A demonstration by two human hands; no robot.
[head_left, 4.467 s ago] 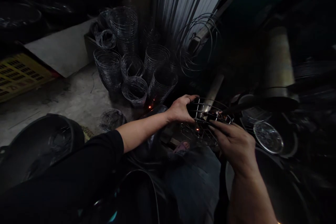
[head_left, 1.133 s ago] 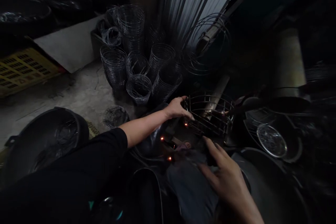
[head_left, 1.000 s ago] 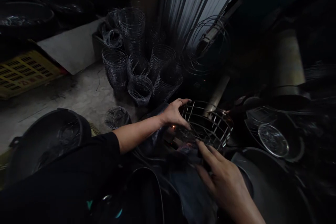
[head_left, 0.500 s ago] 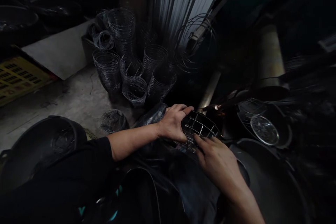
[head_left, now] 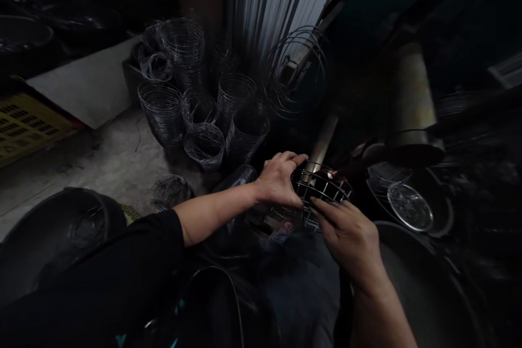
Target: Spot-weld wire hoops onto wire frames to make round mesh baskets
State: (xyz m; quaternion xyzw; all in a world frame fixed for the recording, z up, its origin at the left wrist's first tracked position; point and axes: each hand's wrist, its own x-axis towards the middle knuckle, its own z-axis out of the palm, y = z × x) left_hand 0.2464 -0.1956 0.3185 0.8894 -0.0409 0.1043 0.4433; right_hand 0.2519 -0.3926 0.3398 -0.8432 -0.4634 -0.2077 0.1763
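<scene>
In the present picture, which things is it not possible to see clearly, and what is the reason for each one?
All in the head view:
Wire frame: near right part hidden by the right hand, whose exact grip is unclear.
Left tub: lower part hidden by the sleeve; contents too dark to name.
Yellow crate: cut off by the left edge; markings too dim to read.
Right tub: partly hidden by the right forearm.

1 yellow crate (head_left: 41, 128) is sitting beside 1 pale panel (head_left: 85, 84). Several stacks of wire rings (head_left: 163, 114) are standing on the floor (head_left: 128, 155). Behind them, pale ribbed sheeting (head_left: 281, 0) is rising; 1 loose wire coil (head_left: 272, 87) is hanging around 1 bar (head_left: 302, 60). 1 dark tub (head_left: 110, 206) is resting at lower left.
</scene>
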